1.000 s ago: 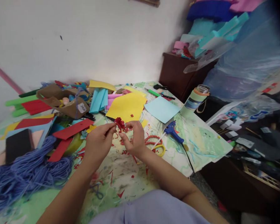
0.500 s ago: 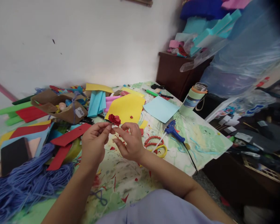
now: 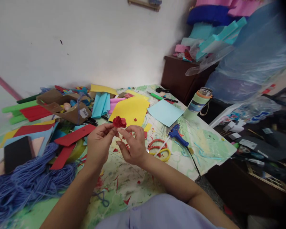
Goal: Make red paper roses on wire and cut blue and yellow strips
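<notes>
A small red paper flower (image 3: pixel 119 121) is held up over the table between both hands. My left hand (image 3: pixel 99 144) pinches its base from the left with thumb and forefinger. My right hand (image 3: pixel 132 145) meets it from the right, fingertips closed on the flower's underside. Below them the table (image 3: pixel 205 140) is strewn with red paper scraps. A yellow sheet (image 3: pixel 130 110) lies just behind the flower.
Red and yellow scissors (image 3: pixel 158 149) and a blue glue gun (image 3: pixel 178 134) lie right of my hands. A light blue sheet (image 3: pixel 165 112), a bottle (image 3: pixel 197 103), blue yarn (image 3: pixel 26 178), red strips (image 3: pixel 74 135) and a brown box (image 3: pixel 62 106) surround them.
The flower has been turned and lifted slightly between the fingers; its bloom now faces up more fully. My right hand's fingers have opened out a little and come back to it.
</notes>
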A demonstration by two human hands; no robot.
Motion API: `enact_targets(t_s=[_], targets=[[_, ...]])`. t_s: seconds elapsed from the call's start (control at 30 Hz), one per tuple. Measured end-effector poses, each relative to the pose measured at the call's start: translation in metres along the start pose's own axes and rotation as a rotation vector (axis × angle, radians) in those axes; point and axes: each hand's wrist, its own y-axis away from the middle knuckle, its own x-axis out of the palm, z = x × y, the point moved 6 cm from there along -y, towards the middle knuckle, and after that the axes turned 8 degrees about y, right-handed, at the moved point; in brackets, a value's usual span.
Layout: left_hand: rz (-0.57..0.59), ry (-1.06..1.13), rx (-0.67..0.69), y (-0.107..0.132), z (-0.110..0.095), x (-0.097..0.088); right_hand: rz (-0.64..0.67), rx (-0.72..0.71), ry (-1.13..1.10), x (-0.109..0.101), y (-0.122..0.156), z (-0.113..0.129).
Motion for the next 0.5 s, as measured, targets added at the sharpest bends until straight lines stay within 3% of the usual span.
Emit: enact_targets(t_s=[0.2,0.5], targets=[[0.045,-0.139,0.078,0.0013,-0.0063,0.0006,-0.039,0.022,0.020,-0.0040,-0.0049,-0.0016],[0.060,-0.165,0.103,0.0005,-0.0067,0.0005,-0.049,-0.033,0.065,-0.0031,-0.0037,0.0050]])
